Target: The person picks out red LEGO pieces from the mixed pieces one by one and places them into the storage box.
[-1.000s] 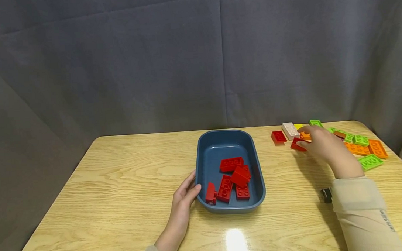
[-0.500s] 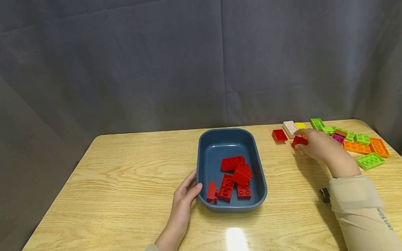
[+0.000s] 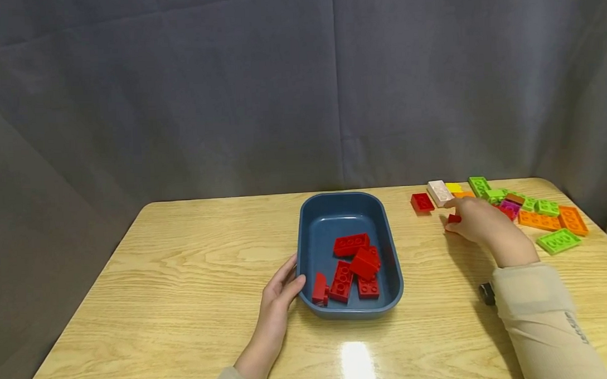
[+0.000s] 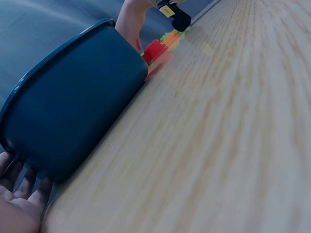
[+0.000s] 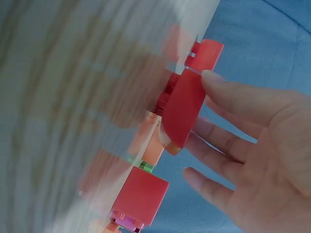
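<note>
My left hand (image 3: 275, 307) grips the near left side of a deep blue plastic tray (image 3: 312, 222), thumb over the rim and fingers against the outer wall. Several red toy bricks (image 3: 341, 281) lie in its near half. Far to the right, my right hand (image 3: 485, 225) pinches a red brick (image 5: 183, 107) low at the tabletop, with thumb and fingers on opposite sides. In the head view the fingers hide most of that brick. Another red brick (image 3: 422, 202) lies just left of this hand, beside a white brick (image 3: 440, 193).
Around and beyond the right hand are green bricks (image 3: 558, 240), orange bricks (image 3: 539, 220), a yellow brick (image 3: 454, 187) and a magenta brick (image 3: 511, 206). A small black object (image 3: 487, 293) shows at the right wrist. Grey cloth (image 3: 240, 91) hangs behind the wooden table (image 3: 186, 283).
The right hand has shifted slightly and turned, covering more of its red brick and uncovering bricks to its right. The left hand stays on the tray.
</note>
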A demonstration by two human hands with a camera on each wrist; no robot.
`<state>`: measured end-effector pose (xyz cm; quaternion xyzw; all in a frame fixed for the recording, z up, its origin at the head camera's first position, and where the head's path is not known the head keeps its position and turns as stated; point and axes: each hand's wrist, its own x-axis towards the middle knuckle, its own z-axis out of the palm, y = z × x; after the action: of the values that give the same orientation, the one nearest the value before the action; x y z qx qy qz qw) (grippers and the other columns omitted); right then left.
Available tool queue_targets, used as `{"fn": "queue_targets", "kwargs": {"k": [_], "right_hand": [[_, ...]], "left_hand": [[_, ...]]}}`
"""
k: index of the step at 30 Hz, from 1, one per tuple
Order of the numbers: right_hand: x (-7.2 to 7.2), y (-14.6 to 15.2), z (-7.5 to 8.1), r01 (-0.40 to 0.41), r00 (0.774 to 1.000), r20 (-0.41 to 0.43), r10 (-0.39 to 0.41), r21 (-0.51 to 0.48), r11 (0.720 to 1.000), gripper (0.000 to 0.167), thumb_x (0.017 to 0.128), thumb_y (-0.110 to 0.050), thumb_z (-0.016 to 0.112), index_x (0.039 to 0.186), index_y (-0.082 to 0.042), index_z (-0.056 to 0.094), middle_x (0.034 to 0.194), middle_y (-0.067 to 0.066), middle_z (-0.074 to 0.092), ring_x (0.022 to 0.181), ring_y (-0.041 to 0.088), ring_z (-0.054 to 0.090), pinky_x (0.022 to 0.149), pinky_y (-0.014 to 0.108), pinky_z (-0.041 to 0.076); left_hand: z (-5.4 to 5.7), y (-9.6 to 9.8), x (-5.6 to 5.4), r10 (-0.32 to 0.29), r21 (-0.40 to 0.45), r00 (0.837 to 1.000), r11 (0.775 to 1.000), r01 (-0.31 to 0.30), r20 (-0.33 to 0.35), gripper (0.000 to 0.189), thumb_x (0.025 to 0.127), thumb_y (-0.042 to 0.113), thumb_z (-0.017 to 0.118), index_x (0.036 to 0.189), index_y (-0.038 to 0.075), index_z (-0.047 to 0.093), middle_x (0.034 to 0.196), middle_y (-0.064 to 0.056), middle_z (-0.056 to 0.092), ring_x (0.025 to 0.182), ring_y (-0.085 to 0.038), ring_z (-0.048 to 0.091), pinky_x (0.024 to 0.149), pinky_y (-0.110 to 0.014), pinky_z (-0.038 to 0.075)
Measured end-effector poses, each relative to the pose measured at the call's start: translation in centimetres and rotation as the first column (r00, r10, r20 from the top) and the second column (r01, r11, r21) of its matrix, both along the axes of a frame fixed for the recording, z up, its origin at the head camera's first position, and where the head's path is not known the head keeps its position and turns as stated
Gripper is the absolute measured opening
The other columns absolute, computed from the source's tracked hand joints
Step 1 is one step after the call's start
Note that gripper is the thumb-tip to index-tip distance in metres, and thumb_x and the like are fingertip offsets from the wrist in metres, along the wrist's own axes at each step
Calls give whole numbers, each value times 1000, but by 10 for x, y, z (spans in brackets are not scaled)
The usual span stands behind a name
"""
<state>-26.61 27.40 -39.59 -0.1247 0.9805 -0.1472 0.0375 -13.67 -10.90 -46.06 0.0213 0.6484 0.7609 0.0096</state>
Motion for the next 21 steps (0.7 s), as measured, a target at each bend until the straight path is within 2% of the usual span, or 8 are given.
{"fn": "queue_targets", "kwargs": {"k": [9,12,15,21], "right_hand": [[3,0,-2,4,995,95,-5,6,1000,46,82,-2,74,120,16,55,85,18,62,78,33,56,82,55,49],[4,-1,-1,6,996,94,-6,4,1000,45,84,-4,73,121,15,55,88,20,64,79,33,58,82,55,49],[6,-6,3,-8,998,59,8,1,1000,43,87,-7,71,122,14,56,95,24,66,82,33,61,85,56,49],[12,-23,19,-31,997,-76,32,13,999,45,90,-11,70,125,12,55,106,29,65,87,39,62,84,57,49]], "left_hand": [[-1,1,1,-5,-21,1000,1000,5,-6,54,98,16,57,148,4,44,147,-15,49,137,-28,43,108,-28,36],[-1,1,1,-4,-20,1000,1000,4,2,54,98,16,57,148,4,44,146,-15,49,136,-27,43,107,-26,36],[-1,1,0,0,-18,1000,1000,0,5,53,97,15,56,148,5,45,146,-14,49,136,-26,44,106,-26,37],[-1,0,0,4,-12,1000,1000,-4,6,55,96,16,58,148,3,44,147,-14,48,136,-27,44,106,-25,38]]}}
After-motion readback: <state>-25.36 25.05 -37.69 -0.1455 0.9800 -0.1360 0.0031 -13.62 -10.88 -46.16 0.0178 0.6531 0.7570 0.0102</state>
